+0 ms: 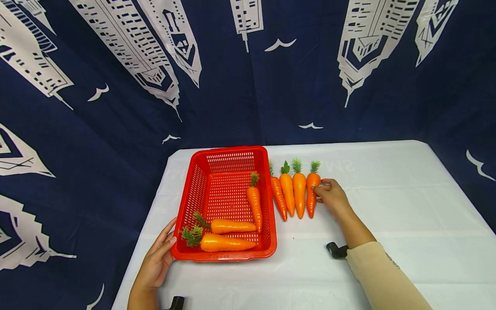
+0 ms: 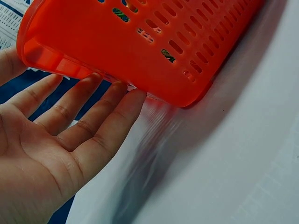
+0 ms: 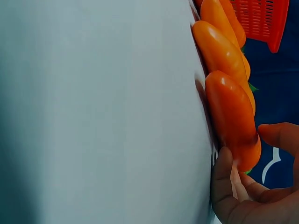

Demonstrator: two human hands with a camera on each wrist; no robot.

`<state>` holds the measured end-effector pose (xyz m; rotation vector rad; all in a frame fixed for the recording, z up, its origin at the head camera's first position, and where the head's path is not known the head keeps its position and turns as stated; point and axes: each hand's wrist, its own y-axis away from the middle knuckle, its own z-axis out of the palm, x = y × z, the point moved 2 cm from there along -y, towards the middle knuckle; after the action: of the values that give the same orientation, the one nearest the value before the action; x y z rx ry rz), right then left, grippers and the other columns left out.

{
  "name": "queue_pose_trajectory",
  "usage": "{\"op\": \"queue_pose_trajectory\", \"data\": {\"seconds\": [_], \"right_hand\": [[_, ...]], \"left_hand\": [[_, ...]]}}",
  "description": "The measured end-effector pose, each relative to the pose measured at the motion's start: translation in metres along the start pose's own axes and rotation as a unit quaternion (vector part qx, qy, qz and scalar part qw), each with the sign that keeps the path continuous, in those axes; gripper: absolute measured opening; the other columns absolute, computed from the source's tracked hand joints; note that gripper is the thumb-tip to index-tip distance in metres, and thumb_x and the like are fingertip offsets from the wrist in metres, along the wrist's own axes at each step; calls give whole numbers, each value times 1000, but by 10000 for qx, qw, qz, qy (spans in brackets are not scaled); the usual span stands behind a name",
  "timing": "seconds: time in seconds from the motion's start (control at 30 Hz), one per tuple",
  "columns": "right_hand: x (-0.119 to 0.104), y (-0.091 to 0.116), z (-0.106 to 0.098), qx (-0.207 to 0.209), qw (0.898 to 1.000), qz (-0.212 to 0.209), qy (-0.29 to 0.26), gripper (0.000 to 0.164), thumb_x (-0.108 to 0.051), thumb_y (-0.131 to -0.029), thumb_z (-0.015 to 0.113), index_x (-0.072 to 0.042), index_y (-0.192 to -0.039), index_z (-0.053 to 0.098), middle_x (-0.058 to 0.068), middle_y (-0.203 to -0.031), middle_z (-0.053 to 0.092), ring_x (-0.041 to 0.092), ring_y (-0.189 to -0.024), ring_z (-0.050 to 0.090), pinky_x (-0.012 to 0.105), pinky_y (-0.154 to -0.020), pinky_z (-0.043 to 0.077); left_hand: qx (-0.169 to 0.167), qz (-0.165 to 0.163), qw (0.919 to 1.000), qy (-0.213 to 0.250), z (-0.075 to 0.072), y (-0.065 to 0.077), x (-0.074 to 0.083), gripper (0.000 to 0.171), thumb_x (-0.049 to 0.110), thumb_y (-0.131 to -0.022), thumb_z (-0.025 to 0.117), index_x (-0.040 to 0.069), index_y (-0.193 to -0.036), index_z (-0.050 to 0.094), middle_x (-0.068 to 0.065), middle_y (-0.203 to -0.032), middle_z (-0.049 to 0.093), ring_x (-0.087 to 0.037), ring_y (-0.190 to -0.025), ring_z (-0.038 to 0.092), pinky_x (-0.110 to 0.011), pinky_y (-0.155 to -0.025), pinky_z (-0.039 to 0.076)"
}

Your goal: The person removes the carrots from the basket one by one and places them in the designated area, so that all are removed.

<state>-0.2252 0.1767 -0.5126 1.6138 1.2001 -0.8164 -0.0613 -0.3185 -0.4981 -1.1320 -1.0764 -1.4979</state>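
A red plastic basket (image 1: 224, 259) stands on the white-covered table, with three orange carrots in it. Two of them, a lower carrot (image 1: 227, 243) and another carrot (image 1: 232, 226), lie crosswise near the front; one carrot (image 1: 254, 206) leans along the right wall. My left hand (image 1: 156, 258) rests its extended fingers against the basket's near left corner, fingertips (image 2: 138, 95) right under the rim. To the basket's right several carrots lie in a row. My right hand (image 1: 331, 196) pinches the rightmost carrot (image 3: 231, 116) near its leafy end, fingers on both sides of it.
Beside the basket wall lie a partly hidden carrot (image 1: 279, 198), a carrot with broader leaves (image 1: 287, 193) and another carrot (image 1: 299, 193). A dark blue cloth (image 1: 248, 99) with white building prints hangs behind the table (image 1: 387, 215). Black wrist mounts show near both wrists.
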Motion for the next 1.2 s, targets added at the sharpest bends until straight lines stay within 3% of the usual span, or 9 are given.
{"op": "queue_pose_trajectory", "data": {"seconds": [0.23, 0.63, 0.97, 1.2], "right_hand": [[2, 3, -1, -27, 9999, -44, 90, 63, -24, -100, 57, 5, -151, 32, 23, -129, 55, 9, -84, 61, 20, -76, 57], [3, 6, -2, -125, 9998, -119, 35, 67, -17, -101, 57, 7, -154, 24, 26, -126, 56, 4, -72, 65, 24, -73, 60], [2, 6, -5, -415, 9991, -30, 37, 72, -17, -103, 53, 5, -158, 13, 31, -135, 54, 4, -80, 69, 26, -77, 61], [2, 7, -6, -446, 9990, -46, 14, 71, -16, -103, 54, 6, -158, 15, 30, -136, 53, 7, -83, 69, 25, -78, 60]], "left_hand": [[48, -12, 10000, -4, 0, 0, 0, 56, 14, -111, 32, 16, -163, 14, 5, -147, 45, -5, -125, 60, -27, -98, 54], [-72, 60, 9999, -36, -1, 0, -1, 56, 14, -111, 31, 16, -164, 13, 4, -150, 43, -5, -129, 57, -27, -100, 53], [-66, 51, 10000, -27, -1, 0, -1, 56, 14, -111, 31, 16, -164, 13, 4, -149, 44, -5, -128, 58, -27, -99, 53], [24, -25, 10000, -58, 0, 0, 0, 56, 15, -111, 33, 17, -164, 14, 5, -148, 45, -5, -127, 59, -27, -99, 53]]}}
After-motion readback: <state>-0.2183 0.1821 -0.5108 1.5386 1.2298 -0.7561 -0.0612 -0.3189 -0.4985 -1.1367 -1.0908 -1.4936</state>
